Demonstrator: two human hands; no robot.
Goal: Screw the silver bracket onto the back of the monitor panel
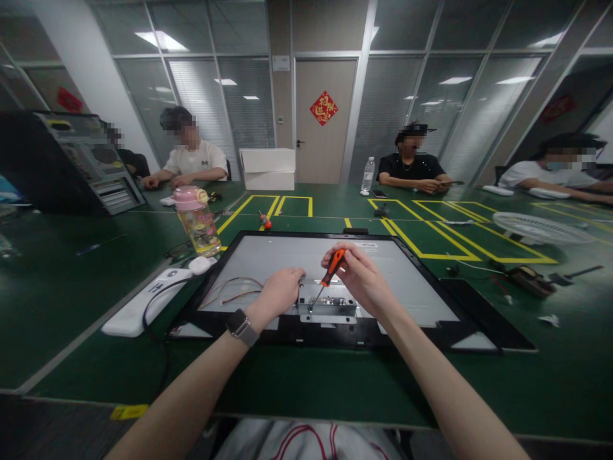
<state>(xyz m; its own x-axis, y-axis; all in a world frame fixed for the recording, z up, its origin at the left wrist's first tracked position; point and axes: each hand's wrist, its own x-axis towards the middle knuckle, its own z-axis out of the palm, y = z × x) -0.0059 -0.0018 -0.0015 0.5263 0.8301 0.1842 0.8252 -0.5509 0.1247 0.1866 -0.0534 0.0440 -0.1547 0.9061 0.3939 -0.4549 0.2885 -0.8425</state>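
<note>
A monitor panel point(407, 281) lies face down on the green table, its silver back plate up and a black frame around it. My right hand point(361, 278) is closed on an orange-handled screwdriver point(330, 271), whose tip points down at a small metal bracket point(328, 308) near the panel's front edge. My left hand point(280, 291) rests curled on the back plate beside that bracket, fingers closed; what it grips, if anything, is hidden. A watch sits on the left wrist. Thin coloured wires point(234, 291) run across the plate to the left.
A white power strip point(141, 306) with a black cable lies left of the panel. A pink-lidded bottle point(197, 220) stands behind it. A computer case point(76, 163) is at far left, a white box point(268, 169) and a fan grille point(541, 228) farther back. Several people sit around the table.
</note>
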